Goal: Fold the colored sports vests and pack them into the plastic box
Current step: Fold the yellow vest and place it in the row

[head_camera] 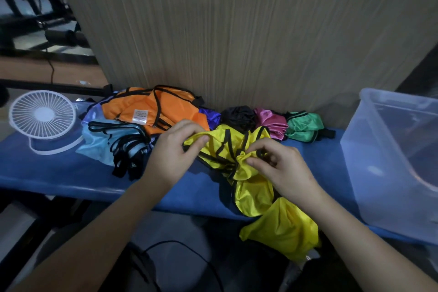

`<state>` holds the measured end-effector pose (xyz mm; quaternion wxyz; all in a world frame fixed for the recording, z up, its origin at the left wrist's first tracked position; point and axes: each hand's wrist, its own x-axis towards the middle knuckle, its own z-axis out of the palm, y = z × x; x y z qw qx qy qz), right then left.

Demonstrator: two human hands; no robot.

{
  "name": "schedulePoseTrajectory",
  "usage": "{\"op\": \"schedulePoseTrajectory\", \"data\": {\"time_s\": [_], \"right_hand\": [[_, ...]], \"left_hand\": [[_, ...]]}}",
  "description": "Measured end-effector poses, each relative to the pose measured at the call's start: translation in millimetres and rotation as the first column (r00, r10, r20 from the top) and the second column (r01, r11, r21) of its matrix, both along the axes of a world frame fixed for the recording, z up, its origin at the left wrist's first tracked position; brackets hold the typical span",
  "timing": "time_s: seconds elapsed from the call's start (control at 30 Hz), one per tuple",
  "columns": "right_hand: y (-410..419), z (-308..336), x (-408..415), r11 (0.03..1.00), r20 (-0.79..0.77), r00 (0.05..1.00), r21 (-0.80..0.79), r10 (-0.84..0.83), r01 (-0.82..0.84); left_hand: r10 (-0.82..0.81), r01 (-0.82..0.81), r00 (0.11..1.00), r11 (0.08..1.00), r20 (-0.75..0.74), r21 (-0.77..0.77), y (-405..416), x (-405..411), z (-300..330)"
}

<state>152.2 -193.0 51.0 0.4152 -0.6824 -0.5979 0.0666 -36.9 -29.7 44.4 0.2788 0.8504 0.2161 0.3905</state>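
Observation:
A crumpled yellow vest (251, 187) with black trim lies across the blue table's (71, 173) front edge, its lower part hanging off. My left hand (173, 152) pinches the vest's upper left edge. My right hand (284, 168) pinches a bunched fold near its middle. Behind, an orange vest (151, 109) lies on a light blue vest (102, 142) with black straps. Black (239, 116), pink (270, 121) and green (303, 125) vests sit bunched along the wall. The clear plastic box (388, 161) stands at the right with nothing visible inside.
A small white desk fan (42, 116) stands on the table's left end. A wood-grain panel (237, 31) rises right behind the vests. Below the table edge are dark cables (184, 251) and the floor.

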Motion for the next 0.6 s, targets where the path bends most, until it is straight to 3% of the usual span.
{"op": "schedulePoseTrajectory", "data": {"time_s": [0.1,0.2,0.3,0.4,0.53,0.6], "right_hand": [[-12,10,7,0.999,-0.005,1.000,0.020,-0.030,0.030],[-24,22,13,0.993,0.121,0.989,0.082,-0.090,0.080],[-35,37,16,0.961,0.262,0.926,0.132,-0.272,0.245],[-48,55,10,0.944,0.140,0.940,0.158,-0.312,0.290],[-63,80,-3,0.969,-0.134,0.971,0.124,-0.197,0.214],[-70,92,-8,0.966,-0.145,0.972,0.155,-0.184,0.206]], "left_hand": [[0.016,-0.015,1.000,0.997,0.020,-0.073,-8,-14,19],[0.047,-0.046,0.999,0.997,0.015,-0.058,-16,-25,36],[0.073,-0.072,0.997,0.997,0.013,-0.028,-21,-35,54],[0.108,-0.108,0.993,0.994,0.043,-0.005,-26,-44,71],[0.140,-0.143,0.987,0.989,0.079,0.038,-33,-52,98],[0.150,-0.156,0.984,0.986,0.098,0.060,-35,-55,112]]}}
